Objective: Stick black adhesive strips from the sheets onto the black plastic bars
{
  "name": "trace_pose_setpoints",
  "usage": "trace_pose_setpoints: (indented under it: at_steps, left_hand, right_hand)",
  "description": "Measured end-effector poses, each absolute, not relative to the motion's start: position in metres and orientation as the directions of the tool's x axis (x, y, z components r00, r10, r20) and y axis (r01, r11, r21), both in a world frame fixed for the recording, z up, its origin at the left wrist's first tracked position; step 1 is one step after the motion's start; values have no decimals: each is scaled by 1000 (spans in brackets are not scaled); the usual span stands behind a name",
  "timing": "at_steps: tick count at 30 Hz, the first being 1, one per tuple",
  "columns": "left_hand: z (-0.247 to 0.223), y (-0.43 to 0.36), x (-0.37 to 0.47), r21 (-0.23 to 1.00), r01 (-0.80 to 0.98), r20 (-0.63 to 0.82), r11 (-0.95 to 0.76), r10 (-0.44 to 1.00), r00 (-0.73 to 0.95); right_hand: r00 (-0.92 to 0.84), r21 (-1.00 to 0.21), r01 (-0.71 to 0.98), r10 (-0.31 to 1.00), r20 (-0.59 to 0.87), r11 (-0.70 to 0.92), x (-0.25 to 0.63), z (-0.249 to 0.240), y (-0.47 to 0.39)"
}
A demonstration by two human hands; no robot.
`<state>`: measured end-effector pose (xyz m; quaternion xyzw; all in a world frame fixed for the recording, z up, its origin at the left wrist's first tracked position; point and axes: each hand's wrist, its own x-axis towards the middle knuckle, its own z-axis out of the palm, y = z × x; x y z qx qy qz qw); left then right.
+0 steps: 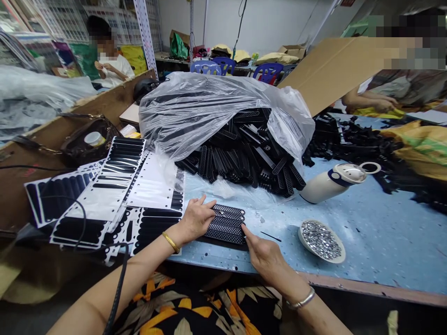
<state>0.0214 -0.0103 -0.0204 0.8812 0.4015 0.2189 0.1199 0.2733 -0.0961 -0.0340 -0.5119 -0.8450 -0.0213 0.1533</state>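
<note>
left hand [197, 217], fingers part-spread over the strips' left end — any hold unclear, right hand [267, 256], fingers loosely extended, gripping nothing, one tip at their right end, about four black strips [226, 228] between, flat on the tabletop [384, 237], long axes left-to-right — one bowl [343, 256], one bottle [323, 186], one plastic bag [195, 107] beyond

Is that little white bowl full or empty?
It looks nearly full: small shiny pieces reach close to the rim of the bowl, which sits right of the right hand.
</note>
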Motion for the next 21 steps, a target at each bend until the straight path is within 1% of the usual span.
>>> trace_pose_setpoints:
  at_steps: [5,11,13,15,21]
  left_hand:
    - [-21,-15,13,435,631,278,-643,762,585]
    - [-19,-17,10,468,628,292,-622,779,554]
    - [-16,-20,8,436,627,313,-645,763,566]
    - [-14,-25,6,369,622,315,-690,723,615]
    - [-12,-38,-3,192,640,249,-744,667,702]
  right_hand:
    - [-422,-116,871,847,324,478,275,-39,-95]
    - [-415,-101,877,847,332,470,274,-40,-94]
    - [-420,-92,877,845,331,472,274,-40,-94]
    - [-427,-88,873,840,334,479,274,-40,-94]
    - [-411,-101,880,850,331,465,276,-45,-95]
